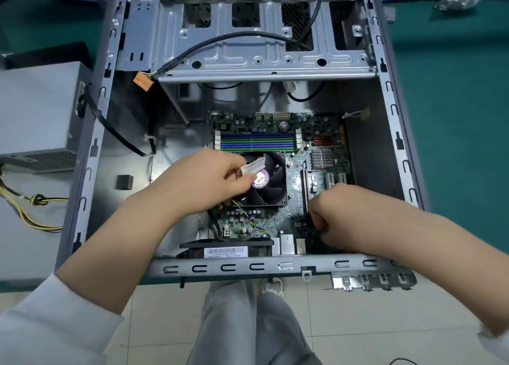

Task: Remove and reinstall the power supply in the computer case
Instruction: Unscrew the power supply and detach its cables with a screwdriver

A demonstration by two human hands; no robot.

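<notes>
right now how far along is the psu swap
Done: the power supply is out, lying on the table left of the open case, its yellow and black cables trailing loose. In hand: the left hand pinches a white label at the CPU fan; the right hand works low on the motherboard. Left: reinstalling and reconnecting it.

Grey power supply [35, 111] lying outside, left of case; open computer case [385, 133] on its side, motherboard exposed
</notes>
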